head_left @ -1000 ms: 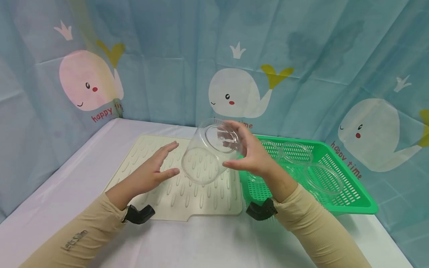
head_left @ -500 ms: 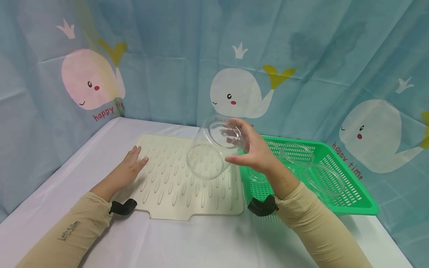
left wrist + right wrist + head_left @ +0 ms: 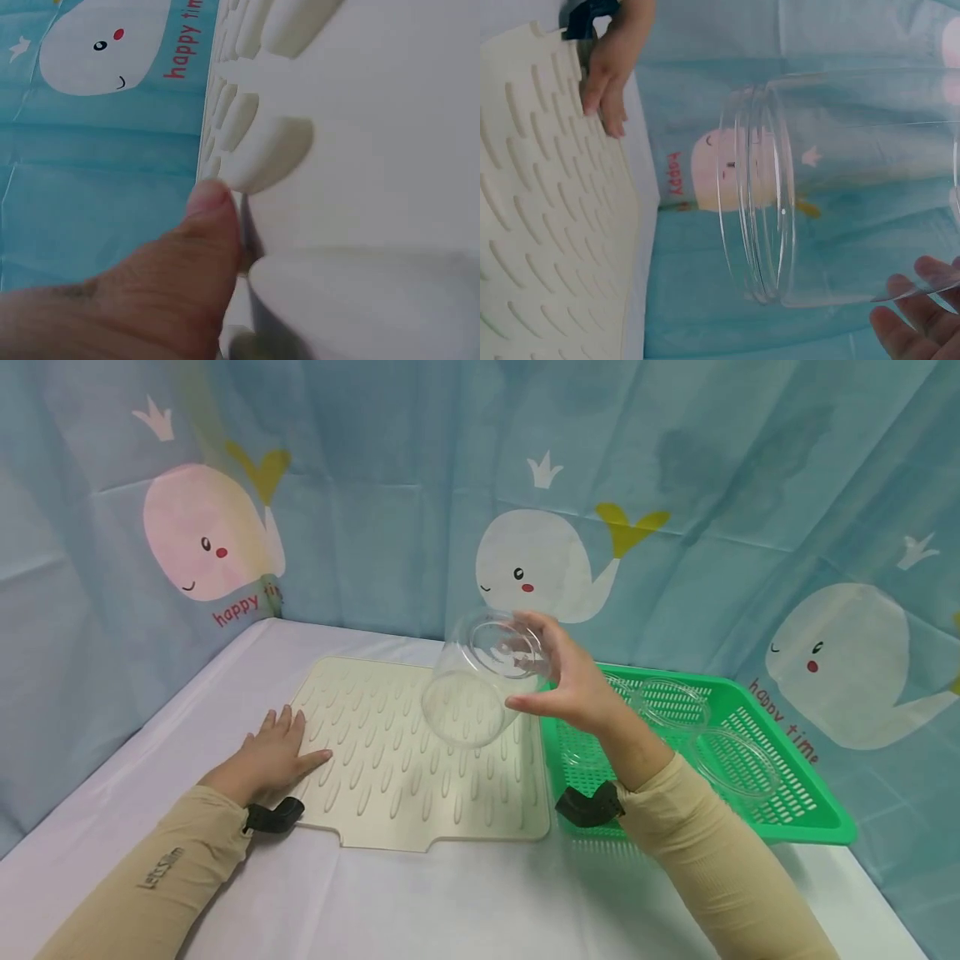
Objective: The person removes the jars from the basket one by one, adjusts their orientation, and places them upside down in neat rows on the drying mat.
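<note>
Gripping a clear, colourless, ridge-necked jar [image 3: 477, 683] tilted mouth-down at mid-frame, the right hand [image 3: 576, 683] curls its fingers, while the left hand [image 3: 268, 758] rests spread-fingered on the cream mat [image 3: 420, 814] at left.

"happy time" on curtain [image 3: 375, 552], "Let'sSlim" on sleeve [image 3: 138, 889]

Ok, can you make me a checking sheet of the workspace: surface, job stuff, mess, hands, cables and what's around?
Surface: white cloth, ridged cream mat lying on it.
Job's things: clear jar held up, threaded end downward; green basket right of the mat, with clear round things inside.
Clutter: nothing seen.
Left hand: at the mat's left edge, thumb over the mat.
Right hand: holds the jar.
Cables: nothing seen.
Surroundings: blue curtain, whale prints.
</note>
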### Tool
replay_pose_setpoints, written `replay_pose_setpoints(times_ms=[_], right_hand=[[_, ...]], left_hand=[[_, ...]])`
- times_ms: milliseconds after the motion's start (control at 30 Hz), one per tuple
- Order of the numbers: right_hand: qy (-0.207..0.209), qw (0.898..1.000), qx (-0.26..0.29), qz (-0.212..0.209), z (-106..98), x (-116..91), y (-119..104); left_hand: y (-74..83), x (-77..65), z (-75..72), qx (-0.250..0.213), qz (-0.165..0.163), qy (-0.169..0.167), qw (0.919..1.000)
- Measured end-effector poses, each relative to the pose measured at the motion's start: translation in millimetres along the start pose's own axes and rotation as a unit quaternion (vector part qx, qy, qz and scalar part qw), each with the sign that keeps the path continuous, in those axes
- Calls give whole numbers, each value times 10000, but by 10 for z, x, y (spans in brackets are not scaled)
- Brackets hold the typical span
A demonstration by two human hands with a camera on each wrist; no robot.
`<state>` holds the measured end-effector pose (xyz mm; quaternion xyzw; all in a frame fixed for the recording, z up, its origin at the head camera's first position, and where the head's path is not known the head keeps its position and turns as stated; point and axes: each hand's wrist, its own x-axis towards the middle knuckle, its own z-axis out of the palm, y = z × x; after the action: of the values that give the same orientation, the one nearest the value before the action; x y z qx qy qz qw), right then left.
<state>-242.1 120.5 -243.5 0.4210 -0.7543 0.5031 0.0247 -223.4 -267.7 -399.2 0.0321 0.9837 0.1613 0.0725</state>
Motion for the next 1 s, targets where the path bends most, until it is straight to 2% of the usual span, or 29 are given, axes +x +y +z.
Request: replay_pose_setpoints(times_ms=[167,367,633,767,1000], right_hand=[[271,9936,-788,757,-2,129,14],[543,9830,-991,1448,147,414,66],[619,9772,-1187,1645,485,786,95],[779,9767,-1043,1708,682,968,111],[979,9673,-875,2171,1027,1256,322]], left_hand=[[59,-28,-13,166,115,-44,9998],[61,-34,3,219,117,-1,9997],[81,-12,29,315,141,24,9994],[94,-23,24,304,159,12,9994],[58,10,35,322,135,-34,9994]])
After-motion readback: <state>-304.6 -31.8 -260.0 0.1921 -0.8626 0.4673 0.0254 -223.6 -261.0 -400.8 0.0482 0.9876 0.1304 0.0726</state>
